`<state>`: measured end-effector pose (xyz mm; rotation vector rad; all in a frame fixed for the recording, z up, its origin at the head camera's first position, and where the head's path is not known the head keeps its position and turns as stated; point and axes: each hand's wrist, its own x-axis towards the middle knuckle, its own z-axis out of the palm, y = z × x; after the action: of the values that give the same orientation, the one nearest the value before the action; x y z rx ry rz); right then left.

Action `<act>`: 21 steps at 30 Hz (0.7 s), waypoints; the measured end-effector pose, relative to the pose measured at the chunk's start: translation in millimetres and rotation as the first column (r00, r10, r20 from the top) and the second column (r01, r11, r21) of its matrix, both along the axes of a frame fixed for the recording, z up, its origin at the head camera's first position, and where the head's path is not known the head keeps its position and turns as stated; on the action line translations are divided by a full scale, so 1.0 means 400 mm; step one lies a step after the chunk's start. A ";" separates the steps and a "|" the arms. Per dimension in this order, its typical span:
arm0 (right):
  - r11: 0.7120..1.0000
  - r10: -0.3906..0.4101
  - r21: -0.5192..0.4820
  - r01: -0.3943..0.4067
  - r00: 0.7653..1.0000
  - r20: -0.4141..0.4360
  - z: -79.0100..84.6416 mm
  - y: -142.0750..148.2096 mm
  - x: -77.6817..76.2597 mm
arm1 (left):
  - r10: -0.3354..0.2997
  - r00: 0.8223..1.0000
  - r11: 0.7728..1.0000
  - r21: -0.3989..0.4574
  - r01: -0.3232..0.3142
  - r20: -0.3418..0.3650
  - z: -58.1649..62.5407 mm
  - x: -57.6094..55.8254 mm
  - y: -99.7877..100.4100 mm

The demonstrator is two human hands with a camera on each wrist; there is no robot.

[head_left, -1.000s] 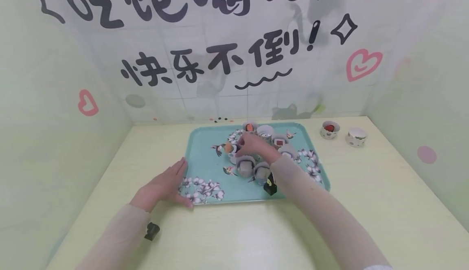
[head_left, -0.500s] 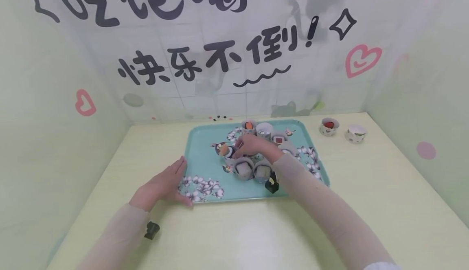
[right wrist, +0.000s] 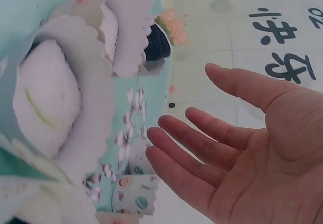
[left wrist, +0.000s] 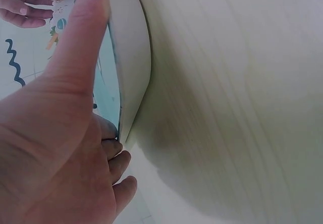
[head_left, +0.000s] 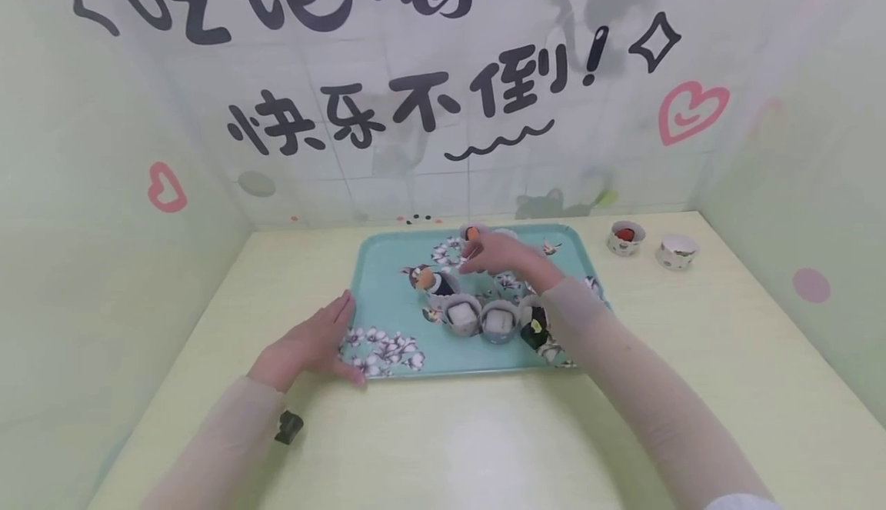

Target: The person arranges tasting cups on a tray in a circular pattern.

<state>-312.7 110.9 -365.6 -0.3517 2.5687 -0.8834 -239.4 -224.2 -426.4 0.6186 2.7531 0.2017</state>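
My left hand (head_left: 308,345) rests against the front left corner of a turquoise flowered tray (head_left: 379,287); its fingers lie along the left rim and its thumb at the front. Above the back of the tray is my right hand (head_left: 501,252), its fingers apart and holding nothing in the right wrist view. Just left of it stands a paper cup with a dark-wrapped, orange-topped sushi piece (head_left: 438,283). Nearer the front are paper cups with a white piece (head_left: 463,315) and another white piece (head_left: 500,321). The right hand and sleeve hide some cups.
Behind the right hand, a cup with an orange piece (head_left: 473,233) stands near the tray's back rim. Right of the tray, a cup with a red piece (head_left: 626,238) and a white patterned cup (head_left: 677,252) stand on the pale table (head_left: 443,441). Walls enclose the back and sides.
The cup with the orange-topped sushi piece shifts slightly left at first. My right hand then leaves it and moves up, back and to the right. My left hand stays at the tray.
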 end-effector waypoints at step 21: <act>0.992 -0.111 -0.063 0.107 0.992 -0.061 0.041 0.164 0.013 | 0.015 1.000 0.999 -0.035 -0.014 0.008 0.004 -0.002 0.005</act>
<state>-307.5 176.6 -349.1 -0.2627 2.6464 -1.0043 -240.4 -222.3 -424.9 0.5873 2.7474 0.1583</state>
